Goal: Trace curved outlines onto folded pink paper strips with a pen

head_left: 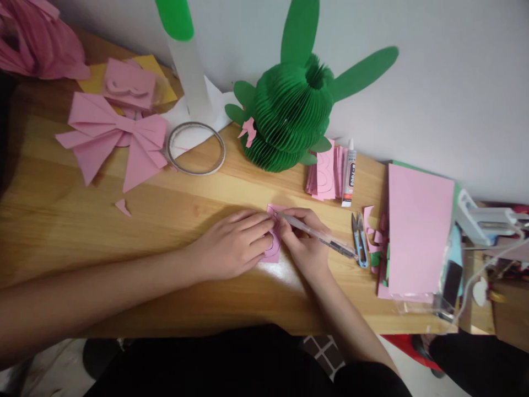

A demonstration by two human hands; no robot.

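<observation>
A small pink paper piece (271, 255) lies on the wooden table, with dark curved lines drawn on it. My left hand (235, 242) rests flat over its left side, fingers stretched out and pressing it down, so part of the drawing is hidden. In my right hand (308, 242) is a clear-barrelled pen (318, 234), gripped near the tip, which touches the upper part of the paper. Beyond the hands stand a stack of pink paper strips (325, 171) with an outline drawn on top and a glue tube (350, 173).
A green honeycomb paper rabbit (289, 110) stands by the wall. Left of it are a tape roll (222, 151), a pink paper bow (124, 129) and a green-capped bottle (185, 71). Blue thread snips (360, 242), paper scraps (374, 237) and pink sheets (419, 231) lie right.
</observation>
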